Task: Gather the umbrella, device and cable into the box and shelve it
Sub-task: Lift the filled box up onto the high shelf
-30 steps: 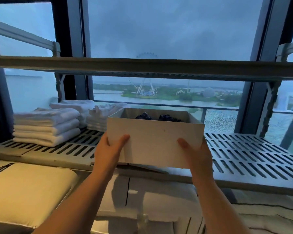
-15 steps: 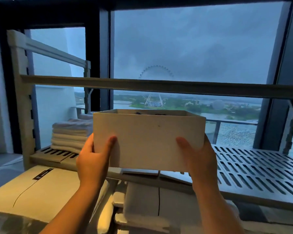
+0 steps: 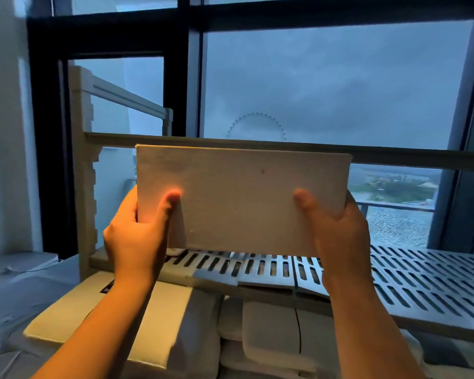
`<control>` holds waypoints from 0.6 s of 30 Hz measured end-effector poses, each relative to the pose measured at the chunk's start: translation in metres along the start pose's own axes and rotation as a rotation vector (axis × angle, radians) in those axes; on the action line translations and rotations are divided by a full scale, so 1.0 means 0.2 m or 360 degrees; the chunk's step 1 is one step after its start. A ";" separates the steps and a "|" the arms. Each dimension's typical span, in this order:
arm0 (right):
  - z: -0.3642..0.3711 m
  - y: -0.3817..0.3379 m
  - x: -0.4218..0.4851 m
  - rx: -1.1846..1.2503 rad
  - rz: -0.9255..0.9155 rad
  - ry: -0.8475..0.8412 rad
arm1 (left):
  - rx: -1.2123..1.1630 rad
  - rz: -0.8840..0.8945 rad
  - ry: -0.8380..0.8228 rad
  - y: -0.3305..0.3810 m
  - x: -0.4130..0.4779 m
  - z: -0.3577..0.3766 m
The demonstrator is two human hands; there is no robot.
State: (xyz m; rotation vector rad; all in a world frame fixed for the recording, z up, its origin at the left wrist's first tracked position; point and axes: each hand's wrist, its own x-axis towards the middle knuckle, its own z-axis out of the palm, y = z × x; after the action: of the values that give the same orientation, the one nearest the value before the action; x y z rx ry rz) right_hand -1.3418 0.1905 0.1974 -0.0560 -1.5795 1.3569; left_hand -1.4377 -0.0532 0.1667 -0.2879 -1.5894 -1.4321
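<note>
I hold a white box [image 3: 241, 195] in the air in front of the shelf unit. Only its near wall shows, so its contents are hidden. My left hand [image 3: 137, 233] grips the box's lower left corner, thumb pressed on the front face. My right hand [image 3: 340, 231] grips the lower right corner the same way. The box's top edge sits level with the front rail of the upper shelf [image 3: 411, 157]. The slotted lower shelf [image 3: 422, 280] lies beneath and behind the box.
The shelf's left upright post [image 3: 86, 187] stands just left of the box. A large window [image 3: 326, 91] is behind the unit. White foam blocks [image 3: 271, 329] and a flat cream carton [image 3: 153, 318] lie under the lower shelf.
Both hands have raised the box from just above the lower shelf up to the upper rail's height. The view tilted up, and the folded towels and the box's contents are no longer seen.
</note>
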 end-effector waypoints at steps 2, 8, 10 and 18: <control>0.05 -0.05 -0.02 -0.0001 -0.0032 -0.0004 | -0.0022 0.0015 0.0036 0.00 0.05 -0.04; 0.21 -0.19 -0.02 0.0023 -0.0148 -0.0033 | -0.0130 0.0082 0.0089 0.01 0.20 -0.15; 0.25 -0.24 0.00 0.0053 -0.0198 -0.0001 | -0.0233 0.0113 0.0112 0.02 0.27 -0.17; 0.47 -0.40 0.20 0.0068 -0.0368 0.0094 | -0.0369 0.0147 0.0199 0.04 0.59 -0.12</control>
State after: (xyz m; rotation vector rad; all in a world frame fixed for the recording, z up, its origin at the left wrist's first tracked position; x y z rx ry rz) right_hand -1.3820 0.1185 0.2975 0.1088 -1.4586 1.1964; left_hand -1.4833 -0.1181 0.2571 -0.3939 -1.2950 -1.5335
